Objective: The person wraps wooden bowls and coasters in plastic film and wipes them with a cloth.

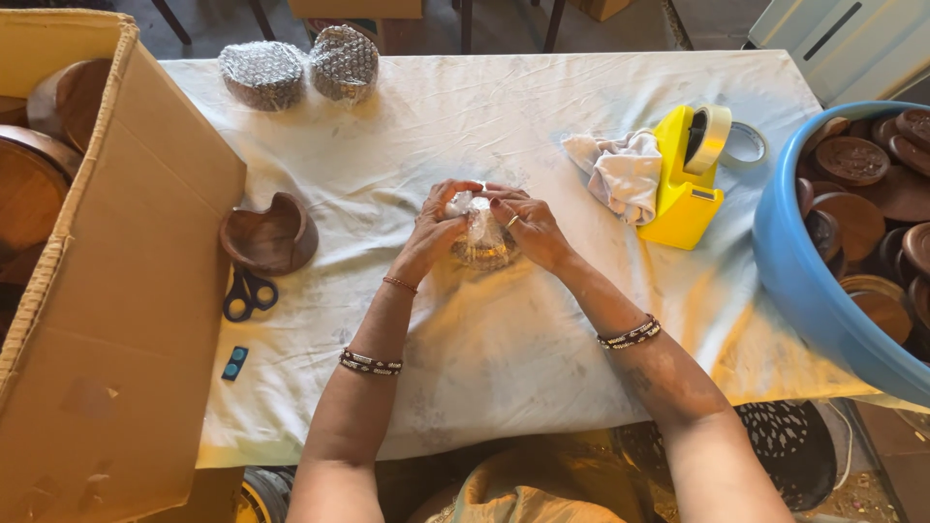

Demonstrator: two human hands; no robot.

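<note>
My left hand and my right hand both grip a small round wooden piece wrapped in clear bubble wrap, held just above the white cloth on the table. Fingertips of both hands meet on top of the bundle, pinching the wrap's gathered edge. Most of the piece is hidden by my fingers. Both wrists wear beaded bangles.
Two bubble-wrapped bundles sit at the far edge. A wooden bowl-shaped piece, black scissors and a big cardboard box are left. A yellow tape dispenser, a rag and a blue tub of wooden discs are right.
</note>
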